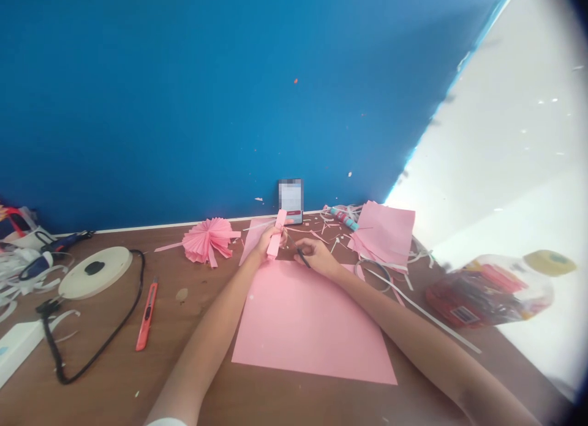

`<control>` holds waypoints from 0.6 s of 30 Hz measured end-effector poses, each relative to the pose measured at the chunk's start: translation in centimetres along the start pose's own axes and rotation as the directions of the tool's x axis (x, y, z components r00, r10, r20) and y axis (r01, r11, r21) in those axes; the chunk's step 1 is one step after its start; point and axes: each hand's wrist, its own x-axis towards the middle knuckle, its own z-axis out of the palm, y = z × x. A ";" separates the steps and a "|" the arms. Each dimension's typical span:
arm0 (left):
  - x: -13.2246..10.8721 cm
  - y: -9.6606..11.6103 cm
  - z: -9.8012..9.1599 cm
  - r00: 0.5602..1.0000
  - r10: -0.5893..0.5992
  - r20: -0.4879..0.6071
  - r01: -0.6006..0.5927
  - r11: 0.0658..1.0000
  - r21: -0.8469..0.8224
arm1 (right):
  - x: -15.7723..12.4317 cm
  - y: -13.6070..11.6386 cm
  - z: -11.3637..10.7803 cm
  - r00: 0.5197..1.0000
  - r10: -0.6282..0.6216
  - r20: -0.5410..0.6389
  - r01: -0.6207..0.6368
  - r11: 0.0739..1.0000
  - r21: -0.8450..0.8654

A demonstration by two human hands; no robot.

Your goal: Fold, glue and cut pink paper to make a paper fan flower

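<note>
My left hand (pixel 265 243) is closed around a narrow folded strip of pink paper (pixel 277 233), held upright and a little tilted. Just to its right, my right hand (pixel 318 256) grips a pair of scissors (pixel 302 257) with dark handles. The blades point toward the folded paper; whether they touch it I cannot tell. Under both hands a large pink paper sheet (pixel 312 322) lies flat on the brown table (pixel 193 328). A pleated pink paper fan rosette (pixel 207 240) rests left of my left hand.
A phone (pixel 291 199) leans on the blue wall. At right are stacked pink sheets (pixel 388 230), a roll of tape (pixel 374 275) and a plastic bag (pixel 491 291). At left lie a red box cutter (pixel 147 314), a black cable (pixel 98 355) and a round cream object (pixel 95 273). Paper scraps litter the back.
</note>
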 end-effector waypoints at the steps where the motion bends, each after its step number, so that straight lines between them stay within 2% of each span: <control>1: 0.1 0.0 -0.1 1.000 -0.001 0.005 0.001 1.000 -0.005 | 0.0 0.0 0.0 1.000 0.007 0.000 -0.007 1.000 0.001; 8: 0.0 -0.1 -0.1 0.999 -0.015 -0.042 0.017 0.999 0.040 | 0.0 -0.3 0.0 1.000 0.023 -0.008 -0.023 1.000 -0.003; 14: -0.4 0.5 0.4 0.997 -0.073 0.003 0.073 0.996 0.055 | 0.0 -0.5 0.0 0.999 0.046 -0.015 -0.046 0.999 0.026; 18: -0.2 0.4 0.3 0.999 -0.036 -0.011 0.036 0.999 0.027 | 0.1 -0.4 -0.1 0.998 0.062 0.007 -0.063 0.997 0.041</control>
